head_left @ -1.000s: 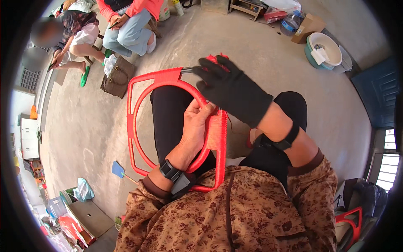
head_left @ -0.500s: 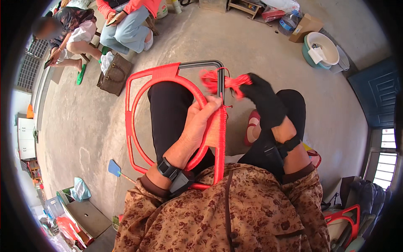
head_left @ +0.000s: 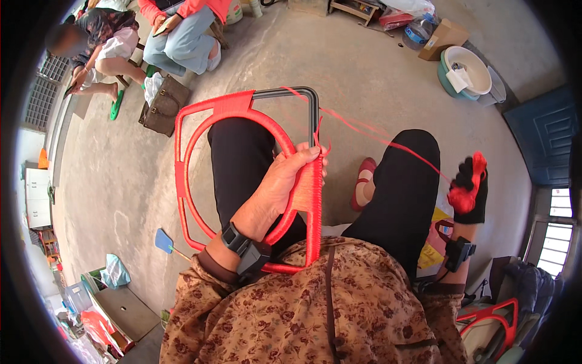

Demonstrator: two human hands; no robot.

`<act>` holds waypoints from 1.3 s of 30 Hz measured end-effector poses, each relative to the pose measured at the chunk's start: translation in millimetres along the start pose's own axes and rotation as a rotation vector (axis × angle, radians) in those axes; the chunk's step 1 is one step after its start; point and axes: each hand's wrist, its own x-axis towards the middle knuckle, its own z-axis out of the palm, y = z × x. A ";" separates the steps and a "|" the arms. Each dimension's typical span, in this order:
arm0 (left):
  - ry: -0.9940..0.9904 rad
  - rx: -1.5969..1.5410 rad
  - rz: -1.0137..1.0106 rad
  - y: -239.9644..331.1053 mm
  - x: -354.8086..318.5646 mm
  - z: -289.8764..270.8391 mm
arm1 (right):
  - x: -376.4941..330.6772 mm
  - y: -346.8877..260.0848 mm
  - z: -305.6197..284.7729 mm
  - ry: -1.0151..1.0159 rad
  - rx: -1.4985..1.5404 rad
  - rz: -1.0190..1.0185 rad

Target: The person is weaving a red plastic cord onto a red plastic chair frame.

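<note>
We judge that the work is well advanced: the red frame [head_left: 310, 189], which lies over the left thigh a little toward nine o'clock from the middle of our view, is wrapped with red cord on most of its bars. Its inner ring is covered too, and broad wound patches join ring and bars at its nine, twelve and three o'clock. What seems left is the corner at its one o'clock, where the dark rods [head_left: 312, 115] are bare — on the top bar and down the side. The left hand [head_left: 284, 179] is bare and reaches up toward one o'clock; its grip is closed around the side bar, thumb on top just below the bare part, some fingers showing beyond the far edge. The right hand [head_left: 476, 195], in a black glove, is raised far out at three o'clock, its forearm nearly upright. Its grip is clenched on the cord bundle [head_left: 462, 199] — from the corner, a thin strand [head_left: 391, 144] runs toward four o'clock to it.
</note>
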 end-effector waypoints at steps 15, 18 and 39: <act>0.012 0.011 -0.012 -2.8 1.8 4.6 | -17.6 51.4 100.3 -0.091 -1.026 -0.128; -0.020 0.019 -0.027 -1.9 1.8 3.6 | 26.3 89.3 143.5 -0.405 -1.191 -0.095; 0.012 0.050 0.029 -2.6 0.1 -1.8 | -7.3 108.5 165.6 -0.657 -1.475 -0.433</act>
